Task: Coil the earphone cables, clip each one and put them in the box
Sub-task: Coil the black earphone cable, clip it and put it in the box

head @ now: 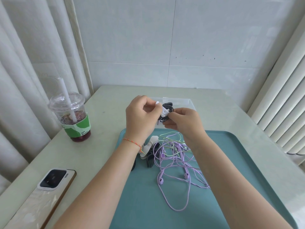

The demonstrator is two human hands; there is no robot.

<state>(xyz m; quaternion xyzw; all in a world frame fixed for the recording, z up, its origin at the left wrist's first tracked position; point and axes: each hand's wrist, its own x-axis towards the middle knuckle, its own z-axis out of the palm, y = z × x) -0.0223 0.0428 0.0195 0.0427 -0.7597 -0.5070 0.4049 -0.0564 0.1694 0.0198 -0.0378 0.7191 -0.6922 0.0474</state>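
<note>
Black cable (pixel 167 113): coiled, left hand (pixel 140 116) pinching a white clip (pixel 162 110) onto it, right hand (pixel 184 121) gripping the bundle.
Still to go: purple earphones (pixel 175 171) and green cable (pixel 171 138), loose mid-tray (pixel 239 154); clear box (pixel 186 103) looks empty.

Hidden behind the hands, cut at the edges

The clear box (pixel 189 103) is lying mostly hidden behind the hands; near the tray (pixel 231 146), the phone (pixel 49 187) is running off the bottom edge, black clips (pixel 150 160) partly covered by a wrist.
</note>
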